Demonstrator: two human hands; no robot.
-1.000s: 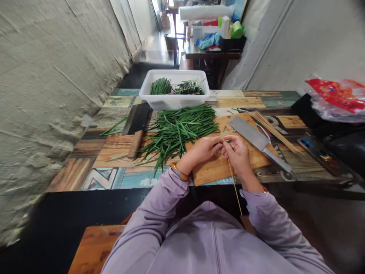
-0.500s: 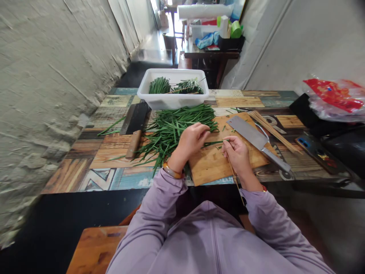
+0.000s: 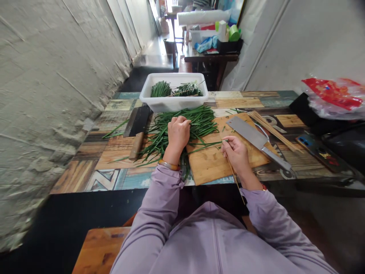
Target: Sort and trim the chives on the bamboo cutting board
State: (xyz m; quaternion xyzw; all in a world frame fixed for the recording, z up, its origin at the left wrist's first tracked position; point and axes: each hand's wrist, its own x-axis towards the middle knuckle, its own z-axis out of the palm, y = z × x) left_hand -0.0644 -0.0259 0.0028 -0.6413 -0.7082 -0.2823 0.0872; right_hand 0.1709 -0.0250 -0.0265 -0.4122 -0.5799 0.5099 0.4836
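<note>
A heap of garlic chives (image 3: 199, 118) is spread across the table and onto the left edge of the wooden cutting board (image 3: 209, 165). Over the near side of this heap, my left hand (image 3: 178, 133) has its fingers curled in; whatever is between the fingertips is hidden. My right hand (image 3: 236, 152) pinches a few chive stalks (image 3: 209, 144) above the board, their leaves pointing left. Thin bamboo skewers (image 3: 236, 180) also run down from that grip toward my right wrist. A cleaver with a metal handle (image 3: 248, 133) lies on the board beyond my right hand.
Behind the heap stands a white plastic tub (image 3: 173, 103) with bundled chives inside. A wooden-handled cleaver (image 3: 138, 121) lies at left. More bamboo skewers (image 3: 273, 131), a phone (image 3: 318, 152) and a red-and-clear plastic bag (image 3: 333, 95) are at right.
My left hand has moved left and a little away from me, from beside the board to over the chive heap. My right hand keeps its hold on the stalks and skewers.
</note>
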